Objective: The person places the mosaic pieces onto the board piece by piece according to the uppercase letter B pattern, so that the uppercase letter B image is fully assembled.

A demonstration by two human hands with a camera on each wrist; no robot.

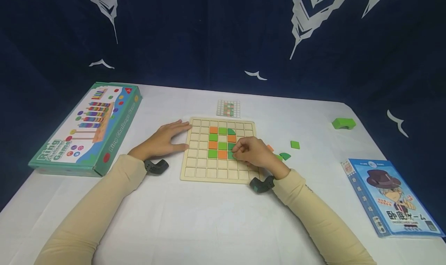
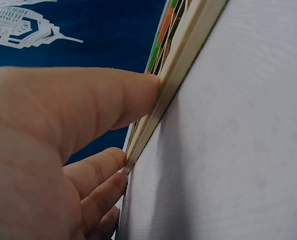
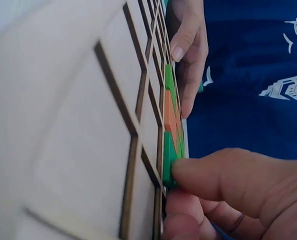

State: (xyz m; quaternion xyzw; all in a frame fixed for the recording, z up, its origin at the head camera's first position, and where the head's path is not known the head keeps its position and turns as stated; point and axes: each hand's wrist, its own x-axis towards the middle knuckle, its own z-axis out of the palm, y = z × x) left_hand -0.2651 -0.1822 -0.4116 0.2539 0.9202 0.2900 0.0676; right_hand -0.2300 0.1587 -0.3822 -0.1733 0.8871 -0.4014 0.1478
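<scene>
A wooden grid board (image 1: 201, 173) lies flat on the white table, with orange, light green and dark green tiles set in its middle cells. My left hand (image 1: 162, 140) rests at the board's left edge, fingers extended and spread; in the left wrist view the thumb (image 2: 133, 95) touches the rim. Over the right side of the pattern, my right hand (image 1: 254, 153) pinches a dark green tile (image 3: 167, 160) at the lower right cell. The thumb lies against that tile in the right wrist view, beside an orange tile (image 3: 169, 112). Part of the tile is hidden by the fingers.
Right of the board lie a loose green square (image 1: 295, 144), a dark green quarter-round tile (image 1: 285, 156) and partly hidden tiles. A pattern card (image 1: 228, 108) lies behind the board. Boxes stand left (image 1: 83, 129) and right (image 1: 393, 199); a green arch block (image 1: 343, 123) sits far right.
</scene>
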